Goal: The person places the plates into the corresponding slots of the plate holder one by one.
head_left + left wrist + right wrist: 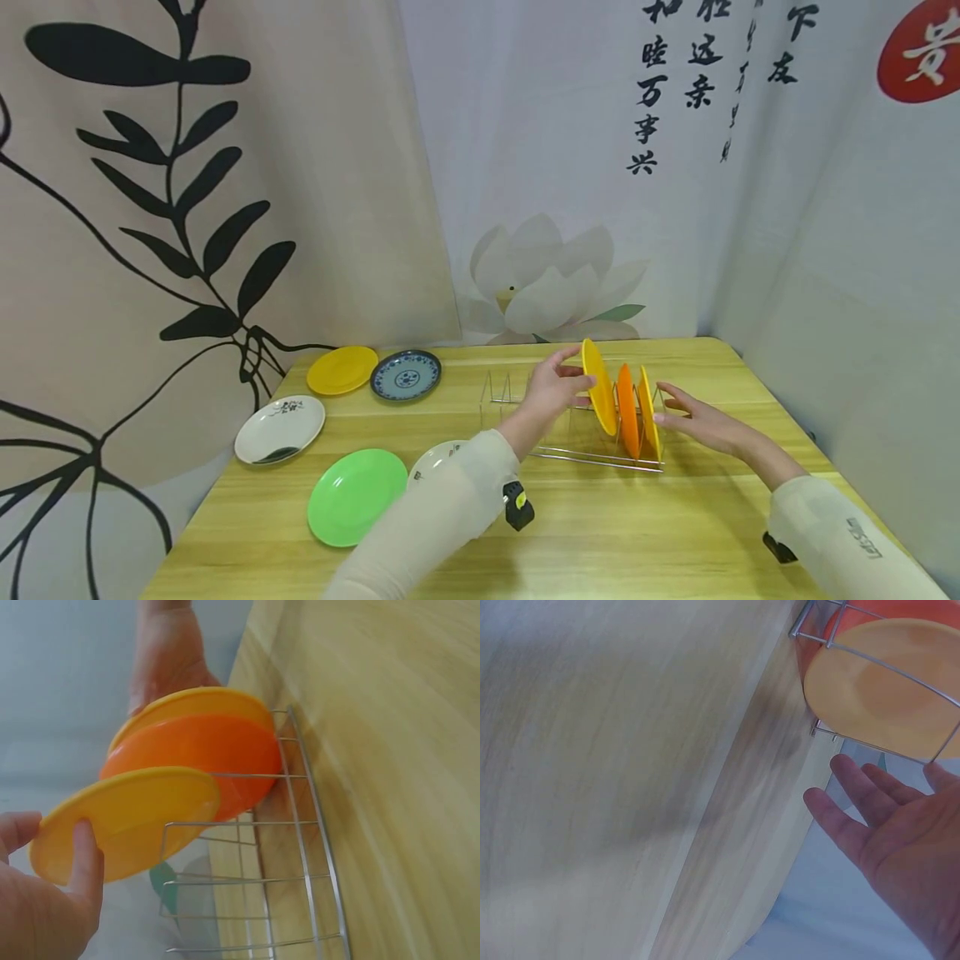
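Note:
My left hand (550,393) pinches a yellow plate (599,390) between thumb and fingers, tilted on edge over the wire rack (592,457). In the left wrist view, this plate (142,817) overlaps the rack's wires, its outer rim in the fingers. To its right an orange plate (627,412) and a second yellow plate (647,417) stand upright in the rack. My right hand (703,422) is beside the rack's right end, fingers spread and relaxed. In the right wrist view, its fingertips come right at the rack's wire, close to the second yellow plate (889,686).
On the left of the wooden table (600,533) lie a yellow plate (342,370), a blue patterned plate (406,375), a white plate (281,427) and a green plate (357,497). Another white plate (433,458) is partly hidden by my left sleeve. Curtains hang behind.

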Tool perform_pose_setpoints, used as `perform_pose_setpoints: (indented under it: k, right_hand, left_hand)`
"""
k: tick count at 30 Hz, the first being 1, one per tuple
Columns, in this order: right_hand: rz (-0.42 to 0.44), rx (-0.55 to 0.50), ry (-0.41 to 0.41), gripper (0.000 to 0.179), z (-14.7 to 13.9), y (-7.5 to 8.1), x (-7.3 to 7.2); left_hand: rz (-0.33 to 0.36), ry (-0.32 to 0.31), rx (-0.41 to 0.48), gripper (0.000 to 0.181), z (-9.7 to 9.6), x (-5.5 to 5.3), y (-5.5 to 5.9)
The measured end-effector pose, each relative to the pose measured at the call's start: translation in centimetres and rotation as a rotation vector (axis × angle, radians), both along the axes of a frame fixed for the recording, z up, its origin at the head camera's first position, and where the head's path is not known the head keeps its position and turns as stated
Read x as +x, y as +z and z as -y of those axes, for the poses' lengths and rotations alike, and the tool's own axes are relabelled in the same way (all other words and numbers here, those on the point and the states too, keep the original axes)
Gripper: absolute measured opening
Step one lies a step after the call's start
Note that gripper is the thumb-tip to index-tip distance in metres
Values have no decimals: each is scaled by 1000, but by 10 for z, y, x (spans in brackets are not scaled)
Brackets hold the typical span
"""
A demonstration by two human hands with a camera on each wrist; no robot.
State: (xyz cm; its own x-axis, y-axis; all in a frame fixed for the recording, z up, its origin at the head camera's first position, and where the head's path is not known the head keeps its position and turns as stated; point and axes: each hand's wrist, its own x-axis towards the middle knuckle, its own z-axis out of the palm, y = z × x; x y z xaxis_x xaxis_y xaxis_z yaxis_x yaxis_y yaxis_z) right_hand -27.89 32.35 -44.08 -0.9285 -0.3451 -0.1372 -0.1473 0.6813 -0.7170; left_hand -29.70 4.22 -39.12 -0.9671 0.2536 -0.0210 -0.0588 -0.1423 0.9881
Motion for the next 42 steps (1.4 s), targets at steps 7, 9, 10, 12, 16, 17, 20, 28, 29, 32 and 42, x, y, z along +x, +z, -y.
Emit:
perform_pose_setpoints:
  k: [7, 9, 10, 12, 16, 17, 20, 28, 29, 32, 42]
  right_hand:
    - [1, 6, -2, 80, 0, 0, 1]
    - [-4, 6, -2, 80, 1, 0, 1]
    - [-6, 5, -1, 80, 1, 0, 2]
    - [-7, 3, 0, 80, 2, 1, 2]
    - [-9, 1, 4, 80, 3, 1, 2]
    - [-10, 2, 5, 80, 3, 1, 2]
    - [-14, 4, 6, 80, 3, 1, 2]
    - [-17, 13, 14, 80, 3, 1, 3]
    - [-17, 13, 15, 80, 3, 1, 3]
    - [-19, 13, 13, 79, 2, 1, 3]
    - [-17, 10, 13, 80, 3, 1, 2]
  left_hand:
    - [15, 10, -25, 56, -4, 3, -11]
    - [2, 12, -30, 55, -3, 3, -13]
    - [-3, 12, -34, 54, -2, 3, -13]
    - [-11, 15, -28, 54, 0, 2, -14]
    - [-20, 10, -26, 55, 8, 2, -12]
    - [-21, 11, -25, 55, 10, 2, -12]
    - [-20, 19, -45, 56, 15, 2, -10]
    - [-10, 25, -95, 55, 37, 1, -6]
    - [-10, 25, -99, 54, 41, 0, -6]
    - [-18, 28, -120, 54, 55, -2, -6]
    - [-19, 58, -188, 54, 128, -5, -8]
